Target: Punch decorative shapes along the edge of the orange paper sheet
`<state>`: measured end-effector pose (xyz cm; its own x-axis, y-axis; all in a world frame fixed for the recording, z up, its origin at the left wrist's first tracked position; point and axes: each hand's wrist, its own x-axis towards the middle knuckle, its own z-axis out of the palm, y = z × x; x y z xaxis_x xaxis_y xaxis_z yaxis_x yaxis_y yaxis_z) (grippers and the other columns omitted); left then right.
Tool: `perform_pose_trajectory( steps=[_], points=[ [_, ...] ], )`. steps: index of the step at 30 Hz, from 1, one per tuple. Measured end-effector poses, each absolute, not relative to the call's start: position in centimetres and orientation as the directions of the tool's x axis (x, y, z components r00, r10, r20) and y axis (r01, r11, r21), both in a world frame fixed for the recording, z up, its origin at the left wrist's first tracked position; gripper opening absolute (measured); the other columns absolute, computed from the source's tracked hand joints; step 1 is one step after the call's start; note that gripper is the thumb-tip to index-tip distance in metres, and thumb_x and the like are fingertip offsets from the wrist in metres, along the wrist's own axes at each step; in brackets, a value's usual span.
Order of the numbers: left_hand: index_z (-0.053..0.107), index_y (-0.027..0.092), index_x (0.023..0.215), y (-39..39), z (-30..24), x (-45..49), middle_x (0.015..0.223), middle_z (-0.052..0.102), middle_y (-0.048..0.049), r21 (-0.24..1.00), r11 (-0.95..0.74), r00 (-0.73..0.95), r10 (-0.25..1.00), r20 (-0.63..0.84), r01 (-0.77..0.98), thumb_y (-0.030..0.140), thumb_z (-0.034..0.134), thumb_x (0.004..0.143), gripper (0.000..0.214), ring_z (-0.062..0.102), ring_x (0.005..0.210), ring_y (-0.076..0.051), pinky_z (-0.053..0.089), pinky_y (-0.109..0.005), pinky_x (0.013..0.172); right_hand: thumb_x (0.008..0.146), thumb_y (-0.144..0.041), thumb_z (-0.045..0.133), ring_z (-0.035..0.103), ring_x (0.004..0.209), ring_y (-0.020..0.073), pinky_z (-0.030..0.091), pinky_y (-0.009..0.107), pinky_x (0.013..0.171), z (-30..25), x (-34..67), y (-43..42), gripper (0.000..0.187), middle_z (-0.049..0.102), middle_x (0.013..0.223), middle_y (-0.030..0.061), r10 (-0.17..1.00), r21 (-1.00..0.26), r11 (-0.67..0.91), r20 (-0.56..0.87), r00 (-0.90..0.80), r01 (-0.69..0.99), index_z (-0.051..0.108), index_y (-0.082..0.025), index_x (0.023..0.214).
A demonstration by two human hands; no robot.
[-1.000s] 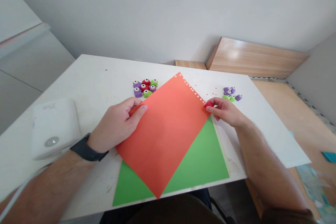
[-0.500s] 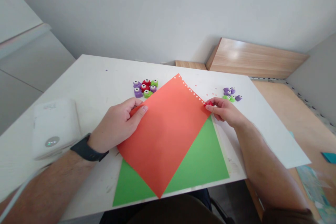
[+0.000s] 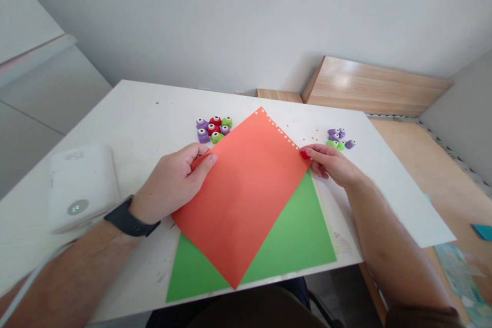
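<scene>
Rising behind the work area, a pale wall [image 3: 215, 25] is met by the far edge of a white table [image 3: 154, 130]. A wood-grain panel [image 3: 376, 87] is positioned beyond the table's far right corner. On the near part of the table, an orange paper sheet [image 3: 246, 189] is set diagonally, with one corner pointed at the wall and the opposite corner at the near table edge. A green paper sheet [image 3: 303, 230] is partly covered by it and is exposed at the lower left and lower right. A white device [image 3: 84, 179] with a round grey inset is located at the left side of the table.

The orange paper sheet is gripped at its upper left edge by the left hand [image 3: 179, 177]; the thumb is laid on top, the other fingers are tucked beneath, and the paper is clamped between them. A dark wristband [image 3: 130, 218] is worn on the left wrist. At the sheet's right corner, a small red craft punch [image 3: 305, 154] is pinched between the thumb and fingers of the right hand [image 3: 334, 161] and is seated at the upper right edge. Whether the punch is pressed down cannot be told.

Purple, red and green punches [image 3: 213, 130] are grouped beyond the left hand; purple and green punches [image 3: 334, 137] are grouped beyond the right. Small cut-out holes [image 3: 282, 134] are lined along the sheet's upper right edge. Orange paper bits [image 3: 316, 139] are scattered on the table nearby.
</scene>
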<state>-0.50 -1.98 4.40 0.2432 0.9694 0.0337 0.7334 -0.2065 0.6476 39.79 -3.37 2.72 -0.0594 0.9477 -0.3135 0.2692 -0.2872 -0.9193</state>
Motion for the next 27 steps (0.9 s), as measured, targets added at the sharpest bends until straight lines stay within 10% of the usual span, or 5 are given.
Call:
perform_pose_trajectory(
  steps=[27],
  points=[
    [0.068,0.025,0.108,-2.0,4.1,-0.6,0.093,0.075,0.0034,0.65,-0.197,0.242,0.97,0.021,0.734,0.053,0.053,0.106,0.032,0.066,0.081,-0.018,0.044,-0.029,0.075,0.082,-0.049,0.088,0.052,0.06,0.0106,0.037,0.026,0.05,4.2,40.2,-3.6,0.039,0.064,0.081,0.0019,0.921,-0.926,-0.283,-0.335,-0.197,0.249,0.072,-0.017,0.097]
  ],
)
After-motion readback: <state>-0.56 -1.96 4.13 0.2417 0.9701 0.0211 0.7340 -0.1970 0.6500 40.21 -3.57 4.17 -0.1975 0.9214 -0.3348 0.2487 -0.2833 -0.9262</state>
